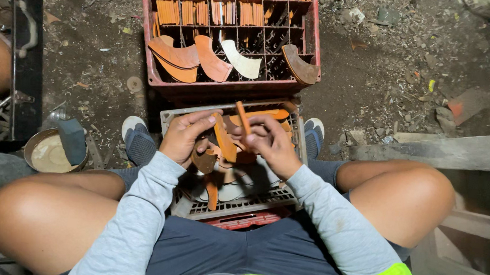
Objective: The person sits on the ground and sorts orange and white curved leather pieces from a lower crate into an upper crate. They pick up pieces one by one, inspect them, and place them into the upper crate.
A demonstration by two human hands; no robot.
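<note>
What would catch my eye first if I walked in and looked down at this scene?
The two hands at centre: the left hand and right hand each hold an orange curved piece over a grey crate between the person's knees. Just beyond stands a red crate, its far compartments packed with upright orange pieces, with four curved pieces lying across its near side. The dirt floor is littered with scraps.

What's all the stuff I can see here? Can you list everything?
Red crate: one, red, on the ground ahead.
Upright strips: many, orange, in the red crate's far compartments.
Curved pieces: about five, orange, brown and cream, lying on the red crate's near part.
Grey crate: one, grey, between the knees, holding more pieces.
Tin: one, round, on the ground at left.
Shoes: two, grey.
Left hand: holds an orange piece.
Right hand: pinches a thin orange strip.
</note>
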